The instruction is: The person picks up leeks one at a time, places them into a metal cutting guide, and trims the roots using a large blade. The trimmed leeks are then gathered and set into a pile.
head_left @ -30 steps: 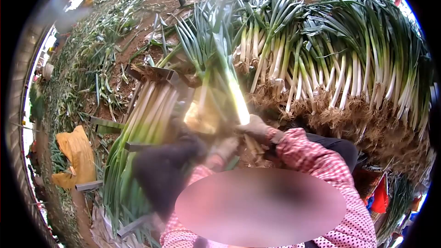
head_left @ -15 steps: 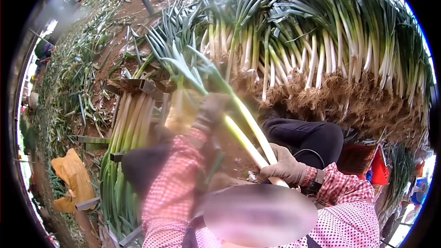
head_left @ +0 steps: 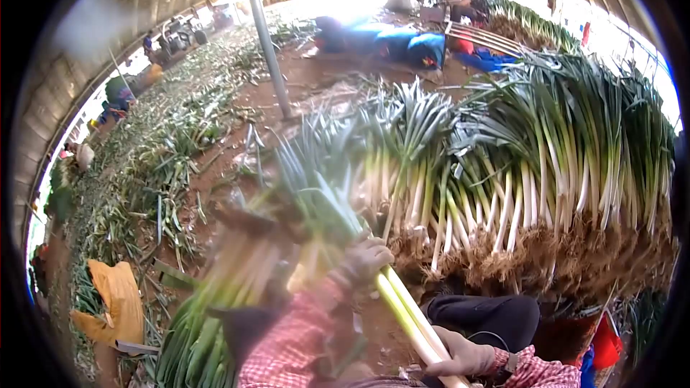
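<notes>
My left hand (head_left: pixel 365 259), gloved and slightly blurred, is closed around two large green onions (head_left: pixel 406 309) near where their stalks turn green. The gloved right hand (head_left: pixel 460 353) grips the same stalks lower down, at their white ends. The held onions slant from upper left to lower right, leaves pointing away from me; their root ends are hidden at the bottom edge. To the left of my left arm lies a blurred pile of trimmed green onions (head_left: pixel 198 334), white ends pointing away. Just beyond my hands stands a long row of onions (head_left: pixel 510 194) with soil-covered roots.
A metal pole (head_left: pixel 266 39) rises from the soil ahead. Leaf scraps (head_left: pixel 144 165) litter the ground at left, near a yellow-orange sheet (head_left: pixel 115 302). A red crate (head_left: pixel 571 334) sits by my right knee (head_left: pixel 489 316). Another person (head_left: pixel 468 1) is far back beside blue tarps (head_left: pixel 388 43).
My view has tilted up, bringing the tunnel's far end into sight. The left hand has brought the two stalks together, which were spread apart before. My right hand keeps its grip.
</notes>
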Demonstrator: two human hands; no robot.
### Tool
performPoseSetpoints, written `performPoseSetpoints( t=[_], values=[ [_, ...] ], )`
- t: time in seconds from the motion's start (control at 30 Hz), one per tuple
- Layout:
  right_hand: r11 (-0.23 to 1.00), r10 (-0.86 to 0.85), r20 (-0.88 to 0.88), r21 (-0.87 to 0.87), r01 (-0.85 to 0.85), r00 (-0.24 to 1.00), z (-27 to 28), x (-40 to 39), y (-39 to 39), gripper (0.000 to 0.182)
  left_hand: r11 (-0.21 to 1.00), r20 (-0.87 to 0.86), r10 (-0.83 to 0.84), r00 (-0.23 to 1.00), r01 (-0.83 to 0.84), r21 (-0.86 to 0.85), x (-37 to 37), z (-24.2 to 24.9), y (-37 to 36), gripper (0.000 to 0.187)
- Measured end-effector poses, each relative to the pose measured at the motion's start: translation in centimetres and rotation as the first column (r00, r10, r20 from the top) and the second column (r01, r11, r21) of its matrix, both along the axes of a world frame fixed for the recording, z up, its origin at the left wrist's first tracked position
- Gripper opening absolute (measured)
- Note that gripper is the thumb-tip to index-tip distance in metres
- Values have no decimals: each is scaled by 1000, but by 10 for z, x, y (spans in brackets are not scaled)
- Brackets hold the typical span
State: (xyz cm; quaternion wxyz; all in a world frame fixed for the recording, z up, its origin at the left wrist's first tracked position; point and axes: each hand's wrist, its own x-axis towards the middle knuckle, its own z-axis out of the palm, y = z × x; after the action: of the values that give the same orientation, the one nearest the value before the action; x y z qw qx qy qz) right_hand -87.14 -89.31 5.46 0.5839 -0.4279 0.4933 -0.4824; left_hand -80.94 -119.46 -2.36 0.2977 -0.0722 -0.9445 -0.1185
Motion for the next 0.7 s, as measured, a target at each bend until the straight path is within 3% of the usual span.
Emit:
performPoseSetpoints(
  t=[0.1, 0.13, 0.17, 0.23, 0.3, 0.33, 0.37, 0.4, 0.43, 0.5, 0.6, 0.7],
  values=[
    [993, 114, 7, 29, -114, 993, 51, -4, -12, 79, 962, -12, 23, 1000, -26, -271, 16, 87, -28, 9],
    [993, 103, -73, -51, -107, 992, 60, -2, -24, 84, 923, 41, 145, 989, -120, -364, 36, 122, -35, 6],
    [985, 141, -279, -57, -163, 950, 85, -3, -42, 84, 877, -33, 234, 972, -226, -424, 65, 151, -42, 6],
    [948, 29, -543, -250, -195, 839, 71, -2, -78, 86, 744, -181, 401, 898, -435, -507, 123, 208, -57, 5],
    [807, -250, -760, -506, -304, 600, 76, 14, -137, 86, 486, -184, 660, 728, -601, -634, 201, 258, -49, 7],
    [756, -304, -773, -551, -353, 556, 82, 29, -169, 79, 332, -219, 755, 619, -647, -686, 240, 280, -42, 11],
    [701, -352, -774, -591, -400, 526, 84, 49, -201, 71, 298, -199, 821, 536, -698, -651, 275, 295, -31, 12],
    [588, -436, -716, -685, -430, 545, 79, 72, -240, 58, 172, -201, 884, 422, -693, -700, 302, 308, -18, 12],
    [462, -521, -641, -767, -445, 564, 71, 97, -281, 45, 48, -217, 925, 311, -664, -746, 324, 311, -12, 12],
    [435, -544, -671, -739, -515, 504, 37, 147, -372, 27, -48, -115, 992, 57, -667, -744, 380, 284, -28, 10],
    [598, -313, -856, -514, -615, 411, -11, 204, -488, 12, -134, 129, 944, -303, -710, -691, 436, 208, -87, 8],
    [715, -66, -978, -185, -674, 199, -80, 232, -579, 17, -149, 492, 726, -481, -808, -570, 435, 108, -163, 16]
  ],
)
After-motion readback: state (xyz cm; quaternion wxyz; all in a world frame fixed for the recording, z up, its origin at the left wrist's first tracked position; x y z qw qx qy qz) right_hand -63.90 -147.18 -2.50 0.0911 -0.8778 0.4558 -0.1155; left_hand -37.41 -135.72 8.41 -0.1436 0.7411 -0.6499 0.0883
